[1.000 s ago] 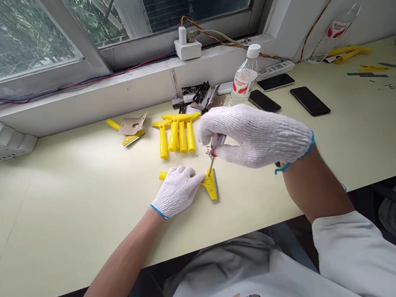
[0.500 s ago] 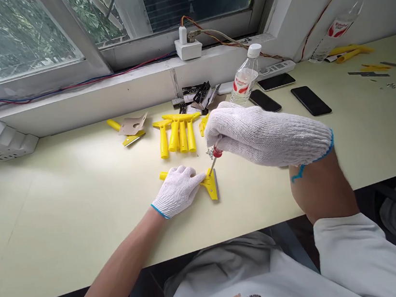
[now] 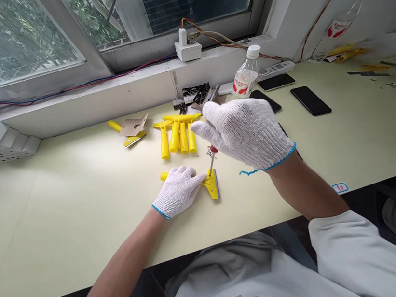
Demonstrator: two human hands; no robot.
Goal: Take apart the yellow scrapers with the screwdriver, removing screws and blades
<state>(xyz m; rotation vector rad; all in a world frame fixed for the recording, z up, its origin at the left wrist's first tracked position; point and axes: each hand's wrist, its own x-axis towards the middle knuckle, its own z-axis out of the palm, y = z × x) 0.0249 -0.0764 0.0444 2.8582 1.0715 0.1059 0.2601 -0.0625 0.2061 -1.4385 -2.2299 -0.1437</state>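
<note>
Two white-gloved hands work at one yellow plastic T-shaped scraper (image 3: pixel 210 186) lying flat at lower centre of the pale cream desk (image 3: pixel 65 224). The left hand (image 3: pixel 178 190) presses down on it, fingers together; the right hand (image 3: pixel 243 133) pinches a thin red-collared screwdriver (image 3: pixel 213 162), tip at the scraper's head. Four yellow handles (image 3: pixel 176 136) lie just above; a clear plastic bottle (image 3: pixel 245 76) and black phones (image 3: pixel 310 100) sit upper right, below a window (image 3: pixel 4 37) across the top.
</note>
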